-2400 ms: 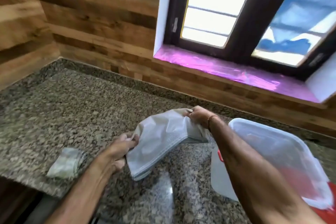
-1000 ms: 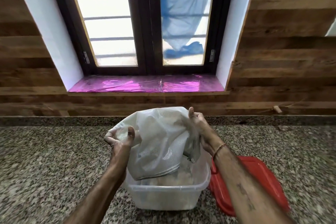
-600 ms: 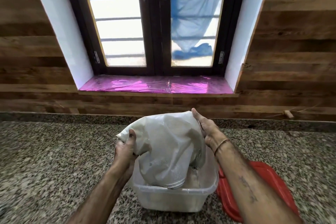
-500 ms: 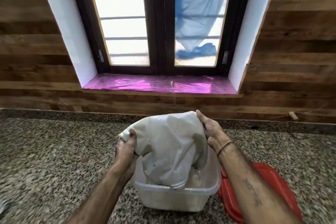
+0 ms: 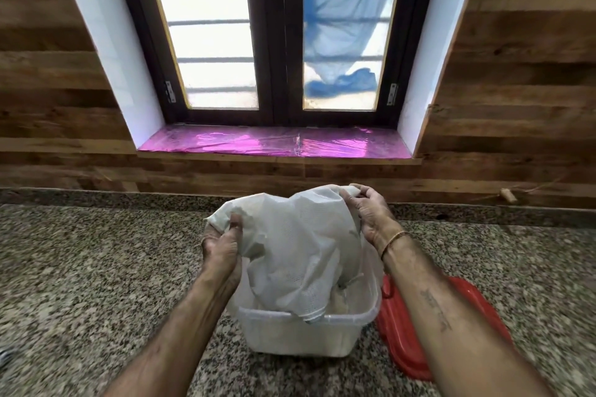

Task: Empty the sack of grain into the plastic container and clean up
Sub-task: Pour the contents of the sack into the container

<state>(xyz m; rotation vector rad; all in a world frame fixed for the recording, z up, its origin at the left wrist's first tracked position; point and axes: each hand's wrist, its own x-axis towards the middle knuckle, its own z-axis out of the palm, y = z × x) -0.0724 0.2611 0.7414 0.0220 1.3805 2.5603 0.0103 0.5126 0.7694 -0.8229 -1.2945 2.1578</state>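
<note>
A white woven sack (image 5: 300, 245) hangs upside down over a translucent plastic container (image 5: 300, 337) on the granite counter, its mouth down inside the tub. My left hand (image 5: 222, 246) pinches the sack's left upper corner. My right hand (image 5: 371, 213) grips the right upper corner, fingers curled over the fabric. Pale grain (image 5: 338, 303) shows inside the container under the sack. Most of the tub's inside is hidden by the sack.
A red lid (image 5: 406, 332) lies on the counter just right of the container, partly under my right forearm. The speckled granite counter (image 5: 96, 267) runs to a wooden wall and a window sill covered in pink film (image 5: 274, 142).
Earlier the sack was held over the counter to the left of the tub; it now hangs upside down over the container. In the last half second my right hand regripped its top corner.
</note>
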